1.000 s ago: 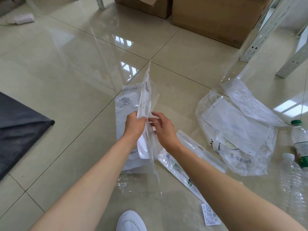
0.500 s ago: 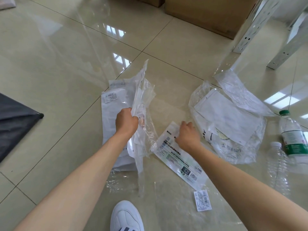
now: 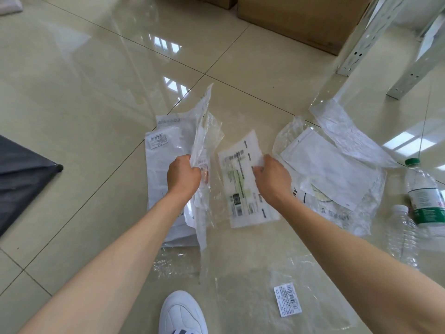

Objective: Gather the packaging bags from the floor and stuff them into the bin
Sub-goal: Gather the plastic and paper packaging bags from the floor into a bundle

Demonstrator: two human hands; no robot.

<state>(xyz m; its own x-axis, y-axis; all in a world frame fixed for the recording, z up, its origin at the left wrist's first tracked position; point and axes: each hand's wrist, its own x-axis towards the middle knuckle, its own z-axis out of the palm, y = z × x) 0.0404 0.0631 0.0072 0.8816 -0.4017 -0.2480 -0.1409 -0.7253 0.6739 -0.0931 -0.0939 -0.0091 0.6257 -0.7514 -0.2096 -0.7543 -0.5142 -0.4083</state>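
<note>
My left hand [image 3: 183,175] grips a bunch of clear crinkled packaging bags [image 3: 205,131], held upright above the floor. My right hand [image 3: 273,177] holds a long printed bag [image 3: 240,179] by its edge, lifted off the tiles. A white bag [image 3: 159,169] lies flat under my left hand. A pile of clear and white bags [image 3: 332,169] lies to the right. A clear bag with a barcode label [image 3: 287,299] lies near my foot. A dark bin bag edge [image 3: 21,174] shows at the left.
Two plastic bottles [image 3: 423,196] lie at the right edge. Cardboard boxes [image 3: 301,18] stand at the back. White metal shelf legs [image 3: 361,42] rise at the back right. My white shoe [image 3: 181,314] is at the bottom on glossy beige tiles.
My right hand left the bunch, reached down to the long printed bag and has lifted it toward the bunch in my left hand. The left hand kept its hold.
</note>
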